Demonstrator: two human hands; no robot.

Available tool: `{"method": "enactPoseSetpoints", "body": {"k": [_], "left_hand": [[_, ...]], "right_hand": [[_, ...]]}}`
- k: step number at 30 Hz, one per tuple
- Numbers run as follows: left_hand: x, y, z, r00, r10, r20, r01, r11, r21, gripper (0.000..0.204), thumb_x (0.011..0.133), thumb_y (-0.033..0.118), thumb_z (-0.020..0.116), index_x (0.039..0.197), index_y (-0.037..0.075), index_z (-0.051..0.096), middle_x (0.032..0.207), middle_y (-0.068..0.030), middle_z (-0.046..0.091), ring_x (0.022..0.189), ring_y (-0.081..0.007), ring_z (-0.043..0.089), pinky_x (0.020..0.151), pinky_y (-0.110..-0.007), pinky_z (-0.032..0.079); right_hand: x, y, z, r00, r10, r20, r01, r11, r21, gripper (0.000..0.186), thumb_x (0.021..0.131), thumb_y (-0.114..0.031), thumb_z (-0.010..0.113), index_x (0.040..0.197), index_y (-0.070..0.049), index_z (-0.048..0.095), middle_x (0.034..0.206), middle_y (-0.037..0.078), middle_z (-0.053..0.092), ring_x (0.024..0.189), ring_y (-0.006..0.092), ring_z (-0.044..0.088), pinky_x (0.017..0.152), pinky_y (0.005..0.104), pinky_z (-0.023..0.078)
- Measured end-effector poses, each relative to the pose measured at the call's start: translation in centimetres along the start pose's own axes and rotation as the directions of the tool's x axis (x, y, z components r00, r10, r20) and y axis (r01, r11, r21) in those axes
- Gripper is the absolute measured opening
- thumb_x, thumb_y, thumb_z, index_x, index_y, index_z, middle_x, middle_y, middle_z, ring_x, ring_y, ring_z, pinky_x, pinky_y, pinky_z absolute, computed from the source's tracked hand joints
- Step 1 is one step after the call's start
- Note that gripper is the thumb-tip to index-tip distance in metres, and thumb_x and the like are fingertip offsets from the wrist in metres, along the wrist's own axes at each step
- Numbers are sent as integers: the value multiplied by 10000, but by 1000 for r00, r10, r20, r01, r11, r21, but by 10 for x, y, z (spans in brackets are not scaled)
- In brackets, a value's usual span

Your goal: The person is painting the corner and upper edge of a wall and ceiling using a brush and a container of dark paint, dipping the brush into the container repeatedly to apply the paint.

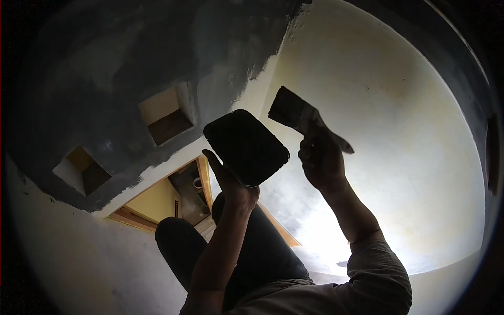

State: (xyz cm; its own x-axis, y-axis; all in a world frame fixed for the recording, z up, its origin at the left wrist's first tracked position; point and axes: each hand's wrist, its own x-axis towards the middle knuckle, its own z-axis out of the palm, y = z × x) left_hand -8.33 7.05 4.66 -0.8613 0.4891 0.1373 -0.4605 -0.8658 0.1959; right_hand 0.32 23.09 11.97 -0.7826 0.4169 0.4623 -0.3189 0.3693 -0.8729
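Note:
My left hand (236, 188) supports a dark, rounded rectangular tub (247, 147) from its near side, the thumb standing out along its left edge. The tub is nearly black against the light, so I cannot make out what is inside. To the right, my right hand (323, 167) is closed round the handle of a wide, flat paintbrush (292, 110). Its dark bristles point up and left, a short way from the tub and not touching it. Beyond the tub rises a wall with dark grey paint (220, 47), its ragged edge meeting a pale strip.
Two square niches (167, 115) are set into the grey wall. A pale, curved wall (388, 131) fills the right side. Below, past my bent knees (181, 241), a wood-framed opening (203, 176) shows a lower floor with a small round container (197, 182).

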Motion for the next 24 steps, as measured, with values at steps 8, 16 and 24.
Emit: {"method": "enactPoseSetpoints", "body": {"k": [8, 16, 24], "left_hand": [[7, -17, -25, 999, 33, 43, -33, 999, -6, 697, 1072, 621, 278, 1573, 145, 370, 1542, -49, 488, 1381, -223, 504, 1196, -440, 375], [-5, -14, -64, 999, 18, 43, -19, 1000, 23, 700, 1044, 648, 353, 1552, 170, 407, 1483, -58, 541, 1281, -248, 594, 1076, -431, 520], [-28, -20, -102, 986, 84, -141, -79, 996, 39, 643, 1040, 612, 426, 1527, 193, 453, 1466, -72, 577, 1217, -301, 658, 944, -506, 608]], "right_hand": [[-1, 30, -8, 946, 289, 145, -292, 571, 767, 217, 1076, -312, 524, 1204, -142, 568, 943, 3, 549, 735, 131, 509, 568, 268, 367], [153, 9, -36, 788, -541, -294, 488, 840, -237, 234, 1052, -174, 601, 1163, 27, 644, 1104, 110, 618, 916, 136, 661, 631, 336, 592], [353, -21, -65, 578, -714, 396, 493, -82, -866, 557, 816, -83, 703, 1360, -100, 585, 1241, 87, 656, 1058, 282, 666, 796, 400, 614]]}}
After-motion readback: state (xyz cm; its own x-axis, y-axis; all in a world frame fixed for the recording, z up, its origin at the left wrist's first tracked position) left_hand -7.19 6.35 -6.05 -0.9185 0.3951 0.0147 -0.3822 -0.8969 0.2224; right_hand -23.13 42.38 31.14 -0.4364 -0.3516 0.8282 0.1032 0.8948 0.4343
